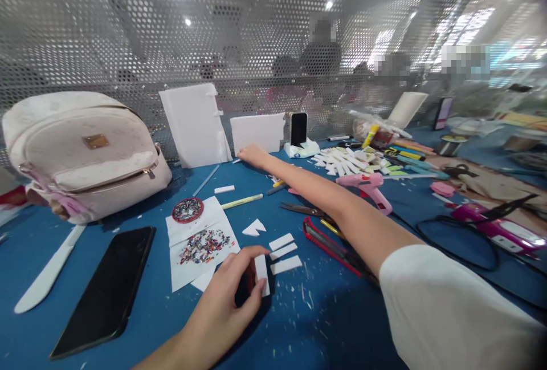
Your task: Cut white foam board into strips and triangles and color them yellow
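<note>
The left hand (pixel 231 296) holds one small white rectangular board-like strip (pixel 262 275) between slightly parted thumb and forefinger, probably for steadiness, with three flat white strips (pixel 284 251) just beside this grip, while whether the farther right hand (pixel 253 155) grips anything, I cannot tell.

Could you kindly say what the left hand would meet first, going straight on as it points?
The left hand would probably meet the loose white strips just ahead of it, though depth is unclear.
</note>
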The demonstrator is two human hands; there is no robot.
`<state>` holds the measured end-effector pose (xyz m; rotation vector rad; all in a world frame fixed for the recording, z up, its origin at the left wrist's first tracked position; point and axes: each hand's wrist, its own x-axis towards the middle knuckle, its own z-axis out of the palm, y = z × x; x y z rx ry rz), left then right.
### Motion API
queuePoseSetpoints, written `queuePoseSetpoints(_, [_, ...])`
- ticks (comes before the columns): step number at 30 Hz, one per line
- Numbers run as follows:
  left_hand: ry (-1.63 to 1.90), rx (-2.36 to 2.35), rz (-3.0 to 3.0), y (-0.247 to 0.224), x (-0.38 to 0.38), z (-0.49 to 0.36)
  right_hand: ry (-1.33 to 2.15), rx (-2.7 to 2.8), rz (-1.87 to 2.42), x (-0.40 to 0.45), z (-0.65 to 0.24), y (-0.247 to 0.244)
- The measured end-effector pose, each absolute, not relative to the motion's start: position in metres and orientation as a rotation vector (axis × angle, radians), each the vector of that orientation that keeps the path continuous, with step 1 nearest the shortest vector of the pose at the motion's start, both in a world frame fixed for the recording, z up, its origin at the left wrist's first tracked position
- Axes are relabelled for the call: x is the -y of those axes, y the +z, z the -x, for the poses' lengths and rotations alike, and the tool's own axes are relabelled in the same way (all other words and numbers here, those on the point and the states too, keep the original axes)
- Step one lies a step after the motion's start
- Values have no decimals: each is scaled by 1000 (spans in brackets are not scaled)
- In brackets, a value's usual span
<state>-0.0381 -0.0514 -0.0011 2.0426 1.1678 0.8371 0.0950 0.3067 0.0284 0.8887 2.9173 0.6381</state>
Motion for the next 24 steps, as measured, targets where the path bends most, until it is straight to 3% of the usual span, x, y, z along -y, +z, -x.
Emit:
queuePoseSetpoints(9, [856,-1157,-2064,-4,51,38,622,-2931,-686,-273,-165,36])
queuePoseSetpoints(17, [869,-1162,-2062,-1,52,37,742,-2840,-1254,-292,-190,59])
queuePoseSetpoints(24, [831,-1171,-2033,-1,52,37,671,-2641,-1421,-314,-182,44])
